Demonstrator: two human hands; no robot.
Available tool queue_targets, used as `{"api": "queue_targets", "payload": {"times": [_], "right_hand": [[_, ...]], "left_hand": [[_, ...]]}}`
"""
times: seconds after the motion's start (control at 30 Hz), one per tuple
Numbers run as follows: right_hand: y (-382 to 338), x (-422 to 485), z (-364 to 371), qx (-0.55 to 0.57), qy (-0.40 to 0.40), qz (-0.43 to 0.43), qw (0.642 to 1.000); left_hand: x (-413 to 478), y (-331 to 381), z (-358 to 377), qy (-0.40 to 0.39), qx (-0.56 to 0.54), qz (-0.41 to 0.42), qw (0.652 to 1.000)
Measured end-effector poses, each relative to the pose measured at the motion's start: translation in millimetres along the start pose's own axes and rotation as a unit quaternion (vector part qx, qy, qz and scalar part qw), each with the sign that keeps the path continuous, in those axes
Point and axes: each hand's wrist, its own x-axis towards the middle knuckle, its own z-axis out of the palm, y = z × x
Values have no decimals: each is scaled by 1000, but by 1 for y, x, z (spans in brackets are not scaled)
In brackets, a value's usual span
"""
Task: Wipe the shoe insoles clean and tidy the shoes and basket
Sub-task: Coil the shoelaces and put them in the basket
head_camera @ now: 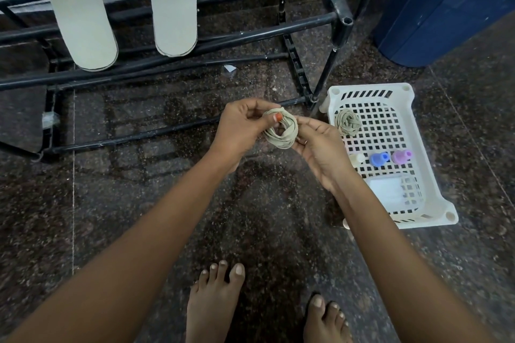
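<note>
A coiled beige shoelace (281,131) is held between both hands at the centre of the view. My left hand (242,128) pinches its upper left side, thumb on top. From below and to the right, my right hand (320,147) cups and grips the coil. A second coiled beige shoelace (347,122) lies in the white plastic basket (434,203) on the floor to the right. Two pale insoles (80,14) (174,5) lean on the black shoe rack (250,30) at the top left.
In the basket lie three small bottles, white (357,159), blue (379,159) and purple (401,156), plus a white folded cloth (387,189). A dark blue bin (446,5) stands at the top right. My bare feet (214,303) are on the dark speckled floor.
</note>
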Motion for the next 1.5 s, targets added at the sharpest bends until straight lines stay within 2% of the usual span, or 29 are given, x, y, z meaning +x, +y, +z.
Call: {"api": "queue_targets", "payload": {"times": [0.1,0.27,0.57,0.8,0.9,1.07,1.13,1.27,1.4,1.5], "right_hand": [[-3,-2,1,8,-7,7,1000],[0,-3,0,-95,-9,-12,995],[-1,-2,3,-216,27,-81,973],[-1,-2,0,-261,36,-125,957],[1,1,-2,-314,35,-180,932],[5,1,-5,-477,2,-316,820],[6,1,-7,-483,5,-339,808],[7,2,-10,-435,11,-349,830],[5,-1,-7,-302,35,-273,913],[7,1,-7,-212,64,-209,952]], "left_hand": [[1,-1,0,21,49,22,998],[0,-2,1,28,91,33,995],[0,-2,2,14,102,29,994],[0,1,0,-31,54,-34,997],[-2,3,0,-34,38,-64,997],[-3,7,2,-36,8,-109,993],[-3,8,2,-31,-5,-120,992],[-3,8,1,-21,-42,-130,990],[-1,6,2,-27,-50,-121,991],[-2,5,4,-40,-54,-103,992]]}}
